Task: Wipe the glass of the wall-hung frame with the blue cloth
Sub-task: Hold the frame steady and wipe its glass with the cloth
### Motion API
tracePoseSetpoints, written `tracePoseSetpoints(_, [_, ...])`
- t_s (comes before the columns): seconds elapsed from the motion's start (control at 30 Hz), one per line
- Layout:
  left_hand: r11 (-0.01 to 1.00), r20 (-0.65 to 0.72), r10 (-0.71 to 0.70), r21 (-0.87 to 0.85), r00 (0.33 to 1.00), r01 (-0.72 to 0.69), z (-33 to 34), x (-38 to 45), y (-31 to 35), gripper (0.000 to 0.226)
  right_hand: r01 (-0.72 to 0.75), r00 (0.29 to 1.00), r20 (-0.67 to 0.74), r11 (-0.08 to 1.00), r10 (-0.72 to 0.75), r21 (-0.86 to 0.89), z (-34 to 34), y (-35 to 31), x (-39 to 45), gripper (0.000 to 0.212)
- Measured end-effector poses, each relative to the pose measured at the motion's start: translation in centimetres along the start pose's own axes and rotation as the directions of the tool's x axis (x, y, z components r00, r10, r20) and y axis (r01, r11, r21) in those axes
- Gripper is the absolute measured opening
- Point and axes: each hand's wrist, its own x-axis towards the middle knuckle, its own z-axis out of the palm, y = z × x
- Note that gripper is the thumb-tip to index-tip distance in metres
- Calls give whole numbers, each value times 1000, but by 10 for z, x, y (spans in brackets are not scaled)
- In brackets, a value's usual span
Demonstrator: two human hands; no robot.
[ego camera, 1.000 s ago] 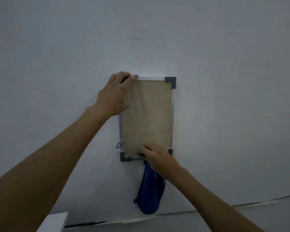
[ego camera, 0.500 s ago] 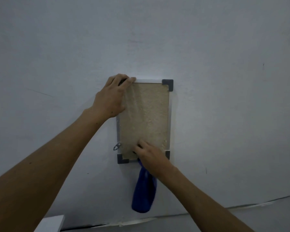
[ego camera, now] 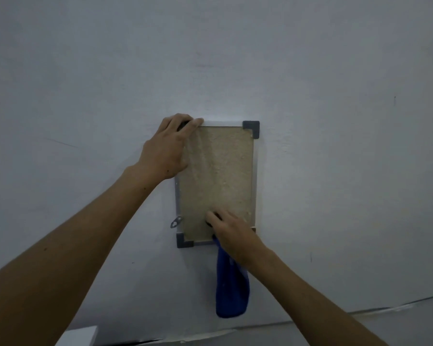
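A small upright frame (ego camera: 254,176) with a silver rim and grey corner caps hangs on the pale wall; its glass (ego camera: 220,176) covers a beige speckled sheet. My left hand (ego camera: 168,148) grips the frame's top left corner, fingers curled over the upper edge. My right hand (ego camera: 231,233) presses the blue cloth (ego camera: 231,293) against the lower right part of the glass. Most of the cloth dangles below the frame's bottom edge, and the part under my palm is hidden.
A small metal hanging tab (ego camera: 176,221) sticks out of the frame's left edge near the bottom. The wall meets a lower surface along a cracked seam (ego camera: 310,314). A white box corner (ego camera: 80,337) shows at the bottom left.
My right hand with the cloth has slid left along the glass's bottom, then moved slightly up. The left hand has kept its grip on the top left corner.
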Motion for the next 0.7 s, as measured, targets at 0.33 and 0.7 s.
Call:
tracePoseSetpoints(0.33, [1000,2,-4,-3,1000,4,2,0,0,97,-100,886,-452,994,106,37,-63,38,65,8])
tracePoseSetpoints(0.7, [1000,9,1,2,1000,-1,-2,-1,3,96,135,975,178,991,-133,-1,-27,49,-12,16])
